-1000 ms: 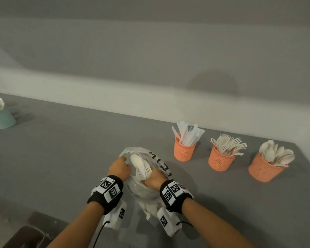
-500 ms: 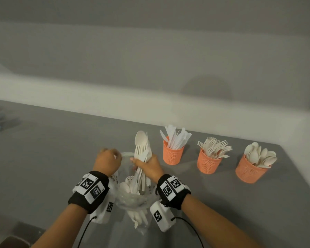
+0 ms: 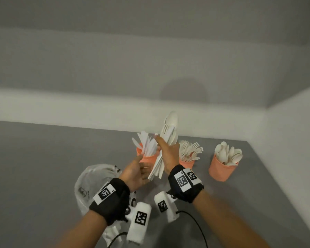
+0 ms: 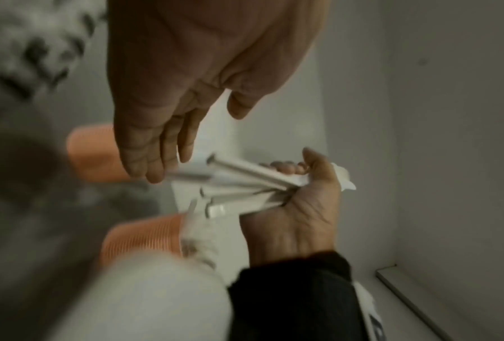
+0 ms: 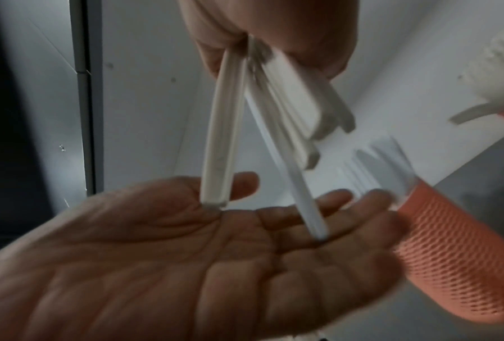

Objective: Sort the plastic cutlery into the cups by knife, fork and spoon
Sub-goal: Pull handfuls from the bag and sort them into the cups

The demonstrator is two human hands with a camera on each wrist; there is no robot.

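Both forearms are bare. Each wrist wears a wide black band carrying white labels printed with black square codes; the right band shows two such labels. Under each wrist hangs a white boxy camera unit with its own code patch, and a thin black cable trails from it.

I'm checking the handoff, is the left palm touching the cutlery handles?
Touching: in the right wrist view one handle end of the cutlery bundle rests on the open left hand.
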